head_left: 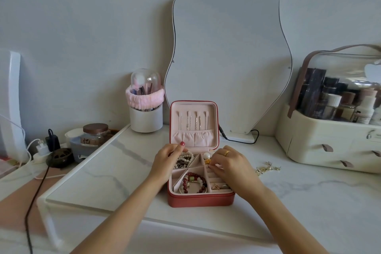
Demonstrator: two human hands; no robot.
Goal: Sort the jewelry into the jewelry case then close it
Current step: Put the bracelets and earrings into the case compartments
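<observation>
Red jewelry case [201, 199] sits open on the marble table [115, 163], lid up. Left hand [165, 161] w/ curled fingers at the pearl bracelets [184, 159], grip unclear. Right hand [231, 163] pinches sth small and gold over the ring rolls [216, 179]. Loose gold pieces [267, 168] lie to the right.

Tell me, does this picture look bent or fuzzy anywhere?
Head view: the wide lens bows the white marble tabletop edges; soft even daylight, faint shadows; the small gold jewelry pieces beside the red jewelry case are too blurred to identify.
</observation>
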